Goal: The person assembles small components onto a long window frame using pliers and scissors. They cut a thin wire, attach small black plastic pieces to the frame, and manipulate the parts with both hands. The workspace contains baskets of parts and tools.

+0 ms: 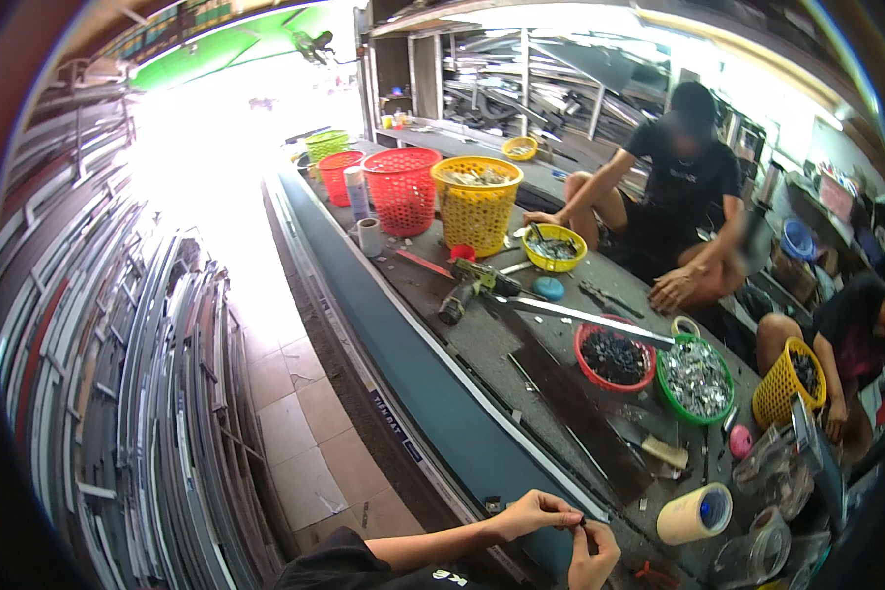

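Head cam: we've got our L hand (pixel 536 513) and R hand (pixel 594 562) fingertip to fingertip, both apparently pinched on a small dark piece (pixel 583 523), too tiny to ID, nr the table's (pixel 497 341) close end. Cream tape roll (pixel 677 519) sits to its right. Farther up the table we see a red basket (pixel 610 384) w/ dark bits, touching a green basket (pixel 703 420) w/ shiny bits.
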### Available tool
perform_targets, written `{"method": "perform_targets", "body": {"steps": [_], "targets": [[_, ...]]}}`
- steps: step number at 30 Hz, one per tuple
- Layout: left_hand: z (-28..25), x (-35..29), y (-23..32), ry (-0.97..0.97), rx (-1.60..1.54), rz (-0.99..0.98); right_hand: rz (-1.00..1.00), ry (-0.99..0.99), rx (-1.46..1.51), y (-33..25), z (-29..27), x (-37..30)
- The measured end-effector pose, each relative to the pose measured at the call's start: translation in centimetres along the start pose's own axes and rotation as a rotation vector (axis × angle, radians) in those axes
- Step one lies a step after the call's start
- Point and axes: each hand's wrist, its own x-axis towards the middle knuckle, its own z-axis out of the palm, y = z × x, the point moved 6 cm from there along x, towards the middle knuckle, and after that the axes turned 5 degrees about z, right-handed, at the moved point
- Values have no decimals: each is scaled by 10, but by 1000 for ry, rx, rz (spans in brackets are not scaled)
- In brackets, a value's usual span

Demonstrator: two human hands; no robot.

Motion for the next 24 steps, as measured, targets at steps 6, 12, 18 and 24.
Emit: {"method": "perform_targets", "body": {"steps": [6, 12, 18, 24], "targets": [[4, -1, 1, -53, -30, 78, 176, -127, 53, 16, 6, 1], [-4, -1, -2, 186, 151, 180, 362, -173, 248, 35, 12, -2], [9, -11, 18, 80, 407, 393, 530, -163, 344, 34, 10, -4], [21, -19, 46, 110, 522, 476, 609, -246, 637, 34, 17, -8]]}}
